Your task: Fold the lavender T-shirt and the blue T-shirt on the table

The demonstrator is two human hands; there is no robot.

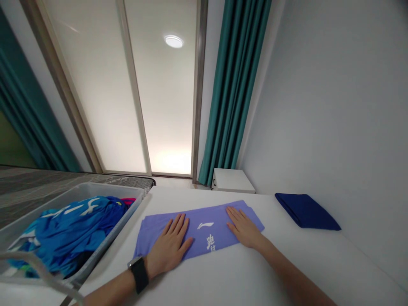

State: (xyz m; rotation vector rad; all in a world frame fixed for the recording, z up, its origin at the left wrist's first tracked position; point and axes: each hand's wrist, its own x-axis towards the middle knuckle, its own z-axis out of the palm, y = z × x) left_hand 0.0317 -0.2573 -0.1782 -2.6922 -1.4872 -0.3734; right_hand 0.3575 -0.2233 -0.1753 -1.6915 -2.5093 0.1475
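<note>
A purple shirt (200, 212) with a white logo and white characters lies folded into a long strip on the white table (204, 280). My left hand (168, 244) rests flat on its left part, fingers stretched out, with a dark-banded watch on the wrist. Toward the right end of the cloth, my right hand (244, 225) also presses flat, fingers extended. Neither hand grips anything. To the right, apart from both hands, sits a folded dark blue garment (307, 211).
At left stands a translucent plastic bin (127, 191) heaped with blue clothes (76, 225). A pale curved bar (41, 265) crosses the lower left corner. Beyond the table are a small white cabinet (232, 180), a green curtain (237, 85) and frosted sliding doors (165, 106). A wall borders the right side.
</note>
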